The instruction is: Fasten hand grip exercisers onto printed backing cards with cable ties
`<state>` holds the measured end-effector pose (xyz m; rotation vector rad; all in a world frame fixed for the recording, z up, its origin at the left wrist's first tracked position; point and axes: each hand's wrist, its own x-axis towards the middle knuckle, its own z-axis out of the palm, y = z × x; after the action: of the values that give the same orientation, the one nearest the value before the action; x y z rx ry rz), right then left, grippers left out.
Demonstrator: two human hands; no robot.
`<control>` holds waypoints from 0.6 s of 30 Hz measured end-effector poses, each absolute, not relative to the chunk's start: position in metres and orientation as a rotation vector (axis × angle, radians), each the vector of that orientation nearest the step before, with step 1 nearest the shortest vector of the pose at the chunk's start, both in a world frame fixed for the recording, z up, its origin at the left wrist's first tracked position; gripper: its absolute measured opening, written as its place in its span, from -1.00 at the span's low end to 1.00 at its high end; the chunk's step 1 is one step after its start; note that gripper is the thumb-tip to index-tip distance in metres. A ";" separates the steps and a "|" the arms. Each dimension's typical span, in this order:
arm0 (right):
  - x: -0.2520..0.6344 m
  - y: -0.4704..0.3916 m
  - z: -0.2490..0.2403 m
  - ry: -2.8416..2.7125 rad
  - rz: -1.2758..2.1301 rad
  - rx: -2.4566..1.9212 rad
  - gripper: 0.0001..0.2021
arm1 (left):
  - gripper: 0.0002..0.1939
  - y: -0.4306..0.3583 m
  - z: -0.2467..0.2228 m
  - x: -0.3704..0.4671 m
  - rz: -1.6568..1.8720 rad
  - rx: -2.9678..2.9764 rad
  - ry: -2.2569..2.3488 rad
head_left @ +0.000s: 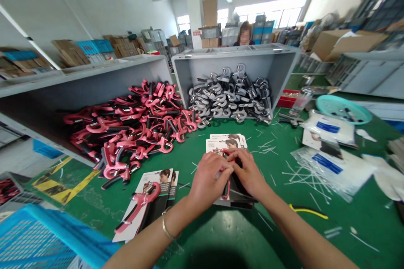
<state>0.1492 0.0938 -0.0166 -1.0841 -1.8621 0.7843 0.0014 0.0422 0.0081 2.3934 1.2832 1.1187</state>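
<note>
Both hands meet over a stack of printed cards [211, 145] on the green table, with a red-and-black hand grip [225, 191] lying on the top card. My left hand [210, 176] has its fingers bent and pinched together at the grip's upper part; what lies between the fingertips is too small to make out. Touching it from the right, my right hand [248, 172] also has its fingertips pressed together there. Further left, another red grip [139, 208] rests on a printed card [126, 220].
A grey crate [164, 69] spills red grips; a second crate [284, 75] holds grey ones. White ties [311, 180], yellow-handled pliers [309, 211] and plastic bags [328, 128] lie right. A blue basket [47, 227] stands front left. A person [245, 35] is behind the crates.
</note>
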 end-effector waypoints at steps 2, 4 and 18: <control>0.144 0.102 -0.017 -1.878 0.802 -1.048 -0.94 | -0.80 0.039 0.008 0.002 1.008 2.533 1.234; 0.143 0.108 -0.014 -1.896 0.812 -1.031 -0.95 | -0.81 0.031 0.008 0.002 0.882 2.623 1.247; 0.163 0.034 0.014 -2.619 0.154 -1.118 -0.86 | -0.85 0.001 -0.002 -0.027 0.822 2.039 1.669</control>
<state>0.1634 0.0336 0.0136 -1.1185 -2.6187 0.1543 -0.0266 0.0010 -0.0023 2.0395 1.6694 0.8219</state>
